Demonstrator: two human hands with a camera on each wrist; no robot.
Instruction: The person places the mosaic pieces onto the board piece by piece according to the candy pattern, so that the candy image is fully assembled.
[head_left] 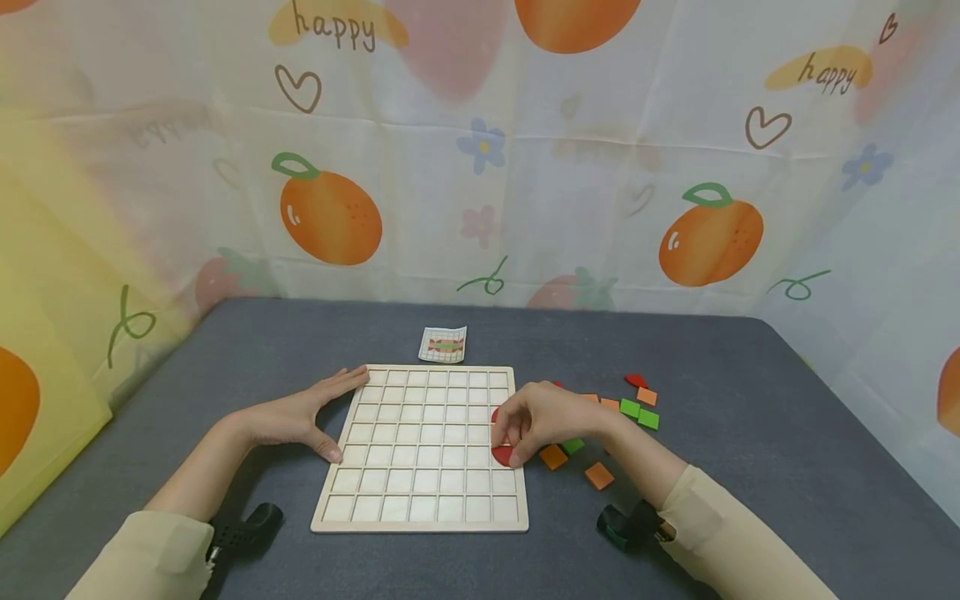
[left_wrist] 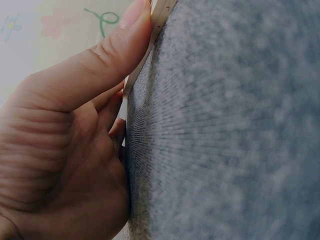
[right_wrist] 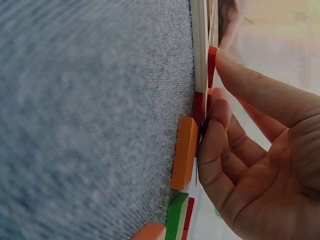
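Sleeve [head_left: 146, 550] of cream cloth at far left, trailing back toward the near edge of view, with black wrist device [head_left: 251, 527] sitting just beside the cuff. Resting left hand [head_left: 296, 417] against the left edge of pale gridded board [head_left: 405, 483], fingers loosely straight and touching near the far corner, thumb spread wide and pressing lower along the same edge. Lying flat on grey table [head_left: 288, 575], right of that hand: the board, showing rows of whitish square cells. Lying just beyond its far edge: small card [head_left: 442, 344], bearing a printed grid with a red, green and orange pattern. Pinching red piece [head_left: 502, 455] between thumb and fingers of right hand [head_left: 551, 414], over the rightmost column and right edge of the board; leaving its exact seating unclear. Showing farther up that column, partly hidden by the fingers: second red piece [head_left: 495, 414]. Lying scattered on the table farther right, partly behind the right hand: orange pieces [head_left: 553, 457], green pieces [head_left: 629, 407] and, near the far end, another red piece [head_left: 636, 380]. Hanging below the right wrist, beside right sleeve [head_left: 735, 533]: second black device [head_left: 630, 525].
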